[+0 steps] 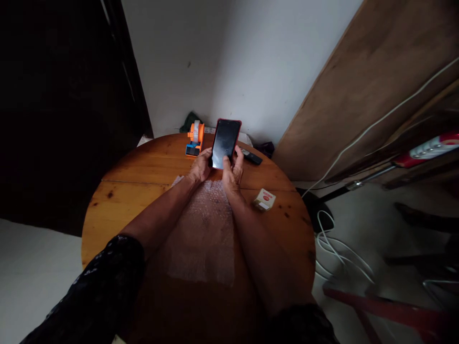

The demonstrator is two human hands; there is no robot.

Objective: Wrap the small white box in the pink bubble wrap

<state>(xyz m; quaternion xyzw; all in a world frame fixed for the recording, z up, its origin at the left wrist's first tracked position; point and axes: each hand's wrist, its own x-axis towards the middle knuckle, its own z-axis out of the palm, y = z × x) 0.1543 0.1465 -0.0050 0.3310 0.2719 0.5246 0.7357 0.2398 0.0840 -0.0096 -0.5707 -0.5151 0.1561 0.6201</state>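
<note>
A dark-screened phone (225,141) in a red case is held tilted up above the round wooden table (118,191). My left hand (201,165) grips its lower left edge. My right hand (233,172) grips its lower right side, with the thumb on the screen. A sheet of clear bubble wrap (204,234) lies flat on the table between my forearms, just below the phone.
An orange and blue tape dispenser (195,137) stands at the table's far edge. A black remote-like object (252,156) lies to the right of the phone, and a small white and red box (264,199) sits right of my right wrist. White cables (337,248) coil on the floor at right.
</note>
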